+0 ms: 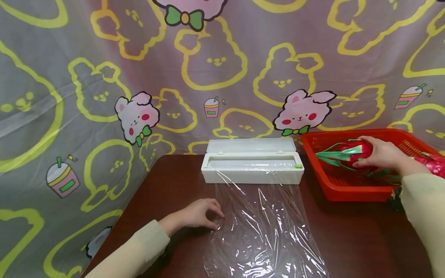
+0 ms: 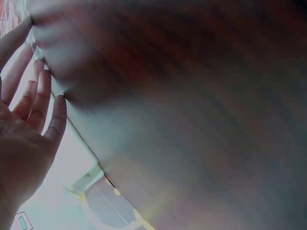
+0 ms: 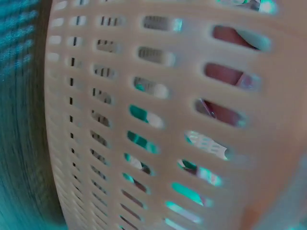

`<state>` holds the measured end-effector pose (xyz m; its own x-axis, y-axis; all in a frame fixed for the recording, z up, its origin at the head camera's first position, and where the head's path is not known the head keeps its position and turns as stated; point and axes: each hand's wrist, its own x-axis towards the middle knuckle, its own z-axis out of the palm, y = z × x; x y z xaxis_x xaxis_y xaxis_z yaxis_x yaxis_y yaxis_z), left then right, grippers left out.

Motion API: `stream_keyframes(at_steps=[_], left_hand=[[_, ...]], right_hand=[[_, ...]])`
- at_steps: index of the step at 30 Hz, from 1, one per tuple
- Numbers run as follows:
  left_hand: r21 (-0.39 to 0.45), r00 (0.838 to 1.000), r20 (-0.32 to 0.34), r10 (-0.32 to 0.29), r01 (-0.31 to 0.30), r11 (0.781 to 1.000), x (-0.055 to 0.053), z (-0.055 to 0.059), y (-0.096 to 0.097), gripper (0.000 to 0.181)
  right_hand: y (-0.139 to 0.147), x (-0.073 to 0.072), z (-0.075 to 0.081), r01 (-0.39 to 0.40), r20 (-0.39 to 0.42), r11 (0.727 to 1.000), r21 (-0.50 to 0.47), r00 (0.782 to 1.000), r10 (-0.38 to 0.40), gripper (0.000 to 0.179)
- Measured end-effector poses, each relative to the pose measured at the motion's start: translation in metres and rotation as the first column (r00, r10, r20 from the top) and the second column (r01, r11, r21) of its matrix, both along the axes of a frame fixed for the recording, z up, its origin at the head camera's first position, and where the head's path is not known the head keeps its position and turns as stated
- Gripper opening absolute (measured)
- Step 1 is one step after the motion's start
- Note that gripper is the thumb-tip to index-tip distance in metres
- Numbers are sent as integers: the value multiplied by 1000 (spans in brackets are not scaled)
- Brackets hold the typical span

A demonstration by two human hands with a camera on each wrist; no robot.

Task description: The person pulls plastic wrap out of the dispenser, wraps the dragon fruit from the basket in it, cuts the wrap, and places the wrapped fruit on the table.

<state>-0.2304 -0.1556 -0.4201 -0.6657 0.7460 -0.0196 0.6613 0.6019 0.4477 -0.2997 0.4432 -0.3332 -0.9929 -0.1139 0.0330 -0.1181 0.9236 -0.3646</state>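
In the head view my right hand [image 1: 386, 154] grips a red dragon fruit [image 1: 352, 151] with long green leafy tips, at the red plastic basket [image 1: 342, 194]. The right wrist view shows the slotted basket wall [image 3: 120, 62] close up; the hand is hidden behind it. My left hand [image 1: 199, 214] rests at the left edge of a sheet of clear plastic wrap [image 1: 264, 227]. Its fingers are spread and relaxed in the left wrist view, with fingertips at the table surface [image 2: 168, 120]. The wrap runs from a white dispenser box [image 1: 252, 177] toward me.
The dispenser's lid [image 1: 252, 145] stands raised at the back, and a green slider [image 1: 298, 166] sits at its right end. A pinkish-red bumpy item [image 1: 434, 164] lies at the basket's right, partly behind my sleeve. A patterned curtain [image 1: 215, 77] hangs behind the dark table [image 1: 167, 181].
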Motion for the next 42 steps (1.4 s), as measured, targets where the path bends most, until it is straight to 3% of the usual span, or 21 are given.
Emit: stream_keyframes(at_steps=[11, 18, 31, 42], left_hand=[[-5, 999, 31, 26, -26, 1000, 0, 1, -1, 30], [-4, 999, 35, 29, -29, 1000, 2, 2, -1, 29], [-2, 998, 43, 44, -44, 999, 2, 2, -2, 28], [4, 999, 36, 32, -32, 999, 4, 3, -2, 28]], right_hand=[[-12, 14, 26, 34, -27, 999, 8, 999, -34, 114], [-16, 25, 32, 88, -56, 996, -13, 995, -88, 118], [-40, 55, 45, 211, -186, 978, 2, 961, -207, 123], [-70, 80, 54, 192, -244, 981, -20, 951, -192, 125]])
